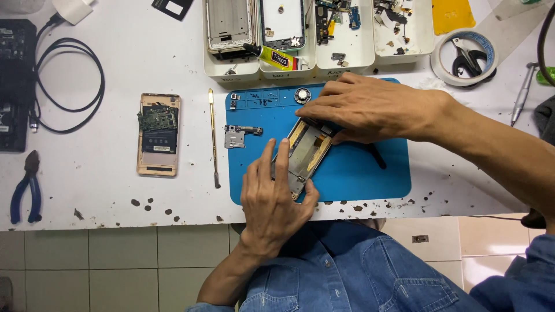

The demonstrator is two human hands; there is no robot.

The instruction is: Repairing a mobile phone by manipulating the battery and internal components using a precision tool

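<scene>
An opened phone frame [306,151] lies tilted on a blue work mat [358,173], its inside showing gold and grey parts. My left hand [274,199] grips its near end, fingers laid over the left edge and thumb at the corner. My right hand [361,110] comes in from the right and presses down on the frame's far end, fingers together. A small grey metal bracket [235,137] and a round speaker part [302,95] rest on the mat's left and top.
A second open gold phone [158,134] lies left of the mat, beside a thin metal pry tool [214,138]. Blue pliers [26,190] sit at far left near a black cable [69,81]. White part trays [318,34], a glue tube [277,58] and tape roll [465,58] line the back.
</scene>
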